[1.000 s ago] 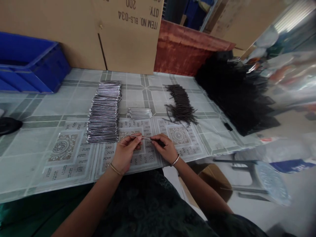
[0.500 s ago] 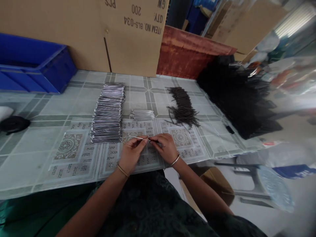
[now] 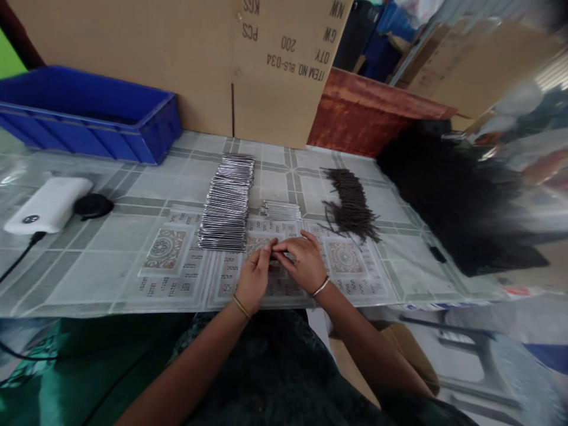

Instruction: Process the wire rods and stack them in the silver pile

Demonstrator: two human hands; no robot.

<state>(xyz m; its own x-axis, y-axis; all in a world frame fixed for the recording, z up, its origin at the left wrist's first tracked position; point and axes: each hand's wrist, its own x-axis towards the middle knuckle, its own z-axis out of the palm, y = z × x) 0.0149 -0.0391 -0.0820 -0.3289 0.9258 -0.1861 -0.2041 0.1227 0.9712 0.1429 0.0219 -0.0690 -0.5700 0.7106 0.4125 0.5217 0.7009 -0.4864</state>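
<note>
My left hand point(image 3: 254, 277) is closed in a pinch above the patterned mat point(image 3: 177, 287), its thumb and forefinger meeting the fingertips of my right hand point(image 3: 302, 260). The right thumb and forefinger are pinched as well, while another finger sticks up. Whatever sits between the fingertips is hidden or too small to make out. Just beyond the hands lies a small row of thin metal rods point(image 3: 280, 210). To its left is a long stack of shiny metal rods point(image 3: 227, 201). A pile of dark, thin strips point(image 3: 352, 201) lies to the right.
A blue bin point(image 3: 151, 133) stands at the back left, beside a large cardboard box point(image 3: 190, 71). A white device point(image 3: 51, 204) with a cable and a black round object point(image 3: 93, 205) lie on the left. Black material point(image 3: 452, 195) covers the table's right end.
The view has swung left, showing more of the bin and the white device. A thin metal rod stuck out from my left fingers earlier; now it cannot be seen. Both hands remain together.
</note>
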